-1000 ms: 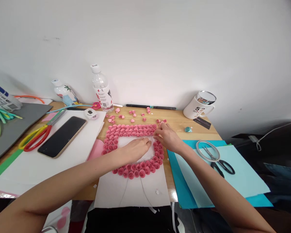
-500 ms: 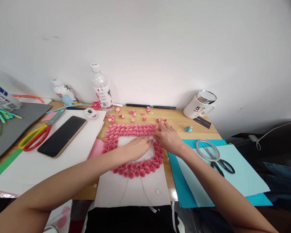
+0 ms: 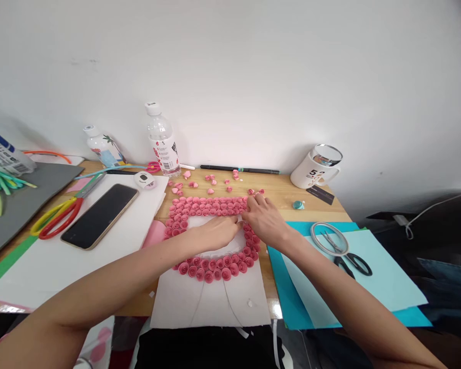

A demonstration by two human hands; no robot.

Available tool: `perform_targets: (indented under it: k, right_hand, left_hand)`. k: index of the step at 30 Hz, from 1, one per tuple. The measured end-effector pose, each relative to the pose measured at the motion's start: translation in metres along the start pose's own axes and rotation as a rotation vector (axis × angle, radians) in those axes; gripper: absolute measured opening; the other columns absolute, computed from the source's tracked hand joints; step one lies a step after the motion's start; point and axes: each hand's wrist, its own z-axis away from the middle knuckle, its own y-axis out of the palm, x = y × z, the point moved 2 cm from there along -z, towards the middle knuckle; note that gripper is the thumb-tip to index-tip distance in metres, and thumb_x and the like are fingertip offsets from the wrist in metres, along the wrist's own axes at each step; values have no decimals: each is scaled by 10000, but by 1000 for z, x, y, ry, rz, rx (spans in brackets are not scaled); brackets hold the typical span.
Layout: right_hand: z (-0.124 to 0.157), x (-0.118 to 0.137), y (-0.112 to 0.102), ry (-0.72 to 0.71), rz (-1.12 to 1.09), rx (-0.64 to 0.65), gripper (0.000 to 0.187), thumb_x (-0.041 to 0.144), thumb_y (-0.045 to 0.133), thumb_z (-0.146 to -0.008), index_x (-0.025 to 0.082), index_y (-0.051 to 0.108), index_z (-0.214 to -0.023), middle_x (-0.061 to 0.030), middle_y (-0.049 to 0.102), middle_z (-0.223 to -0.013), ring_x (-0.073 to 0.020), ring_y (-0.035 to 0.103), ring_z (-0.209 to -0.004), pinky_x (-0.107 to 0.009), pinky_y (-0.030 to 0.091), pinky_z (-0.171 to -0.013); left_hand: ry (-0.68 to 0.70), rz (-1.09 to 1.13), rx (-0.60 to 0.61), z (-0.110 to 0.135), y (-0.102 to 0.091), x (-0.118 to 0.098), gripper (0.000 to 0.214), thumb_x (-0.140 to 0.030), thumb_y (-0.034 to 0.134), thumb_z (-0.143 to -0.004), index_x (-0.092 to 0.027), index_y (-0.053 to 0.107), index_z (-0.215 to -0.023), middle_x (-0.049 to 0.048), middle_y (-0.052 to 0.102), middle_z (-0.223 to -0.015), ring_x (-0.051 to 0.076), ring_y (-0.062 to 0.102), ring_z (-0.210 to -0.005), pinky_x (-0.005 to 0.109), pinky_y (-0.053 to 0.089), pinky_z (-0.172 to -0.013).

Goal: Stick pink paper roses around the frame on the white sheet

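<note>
Occupying the centre and lower centre of the frame, the white sheet (image 3: 211, 307) carries a band of pink paper roses (image 3: 209, 277) around a pale middle area; our arms cover parts of it. Our left hand (image 3: 223, 231) lies over this middle area, fingers bent and close together, tips near the right hand; we cannot tell whether they grip anything. Our right hand (image 3: 266, 218) is at the band's upper right corner, fingers curled down at the roses; we cannot tell whether they hold one. Above the band, we find loose pink roses (image 3: 210, 191) scattered on the wooden table (image 3: 276, 185), with a black pen (image 3: 230, 168) behind them. At right, a tape ring (image 3: 336, 253) overlaps black-handled scissors (image 3: 364, 262) on light blue paper (image 3: 388, 289). At left, we locate a phone (image 3: 100, 216) beside scissors with red and yellow handles (image 3: 77, 207).
</note>
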Motion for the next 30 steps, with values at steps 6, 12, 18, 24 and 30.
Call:
perform_targets:
  k: [6, 12, 18, 24, 30]
  right_hand:
    - [4, 7, 2, -44, 83, -129, 260, 89, 473, -840, 141, 706, -738, -167, 572, -958, -305, 438, -955, -388, 320, -714]
    - [12, 1, 8, -65, 87, -239, 216, 70, 511, -811, 148, 684, -708, -144, 575, -869, -273, 434, -898, -354, 326, -680]
    - [25, -26, 6, 40, -144, -651, 395, -26, 393, -802, 194, 690, -941, -78, 593, -778, -204, 444, -772, -281, 318, -553]
    - [24, -50, 20, 117, -604, -1021, 399, 0, 363, -799, 206, 704, -770, -20, 536, -615, -152, 495, -642, -264, 395, -564]
    - [13, -55, 57, 289, -848, -1083, 389, 21, 349, -723, 198, 694, -689, 8, 505, -574, -128, 502, -569, -256, 391, -540]
  left_hand:
    - [22, -73, 47, 2, -7, -6, 273, -63, 286, -873, -104, 546, -947, 73, 587, -854, 130, 452, -589, 259, 336, -539]
    - [-37, 7, 63, 5, -13, -11, 284, -69, 275, -888, -124, 541, -973, 57, 593, -851, 122, 466, -601, 239, 329, -545]
    - [-80, 87, 39, 9, -14, -10, 262, -118, 301, -907, -147, 541, -1008, 60, 611, -916, 138, 518, -705, 233, 358, -623]
    - [-81, 22, 53, 5, -17, -11, 344, -12, 324, -808, -141, 531, -1051, 50, 579, -818, 136, 471, -626, 239, 316, -561]
    - [-121, -25, 100, -3, -12, -6, 284, 6, 353, -721, -131, 551, -871, 23, 502, -673, 125, 377, -522, 251, 257, -501]
